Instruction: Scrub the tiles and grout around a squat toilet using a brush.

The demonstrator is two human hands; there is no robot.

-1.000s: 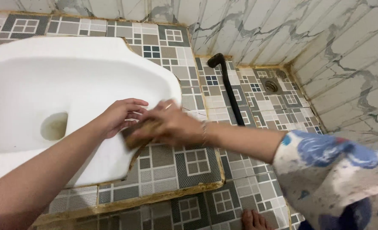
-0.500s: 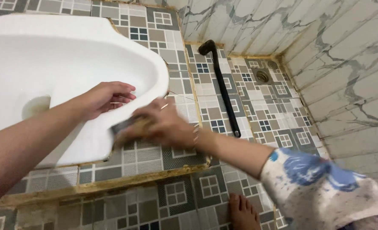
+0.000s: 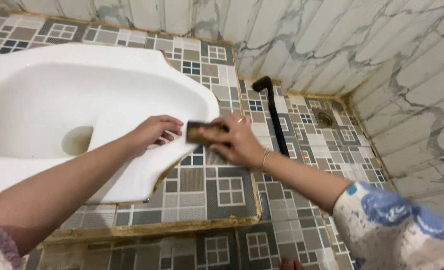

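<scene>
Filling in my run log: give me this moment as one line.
right hand: holds sponge at pan rim | left hand: rests on pan | hose: on tiled floor

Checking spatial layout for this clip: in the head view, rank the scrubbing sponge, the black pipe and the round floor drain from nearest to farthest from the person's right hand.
From the right hand:
1. Scrubbing sponge, gripped in its fingers at the white squat pan's rim.
2. Black pipe, just right of the hand, lying on the lower tiled floor.
3. Round floor drain, farther right, near the marble wall corner.

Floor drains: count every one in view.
1. The round floor drain sits in the patterned tiles near the marble wall corner, right of the black pipe. Others may lie outside the view.
</scene>
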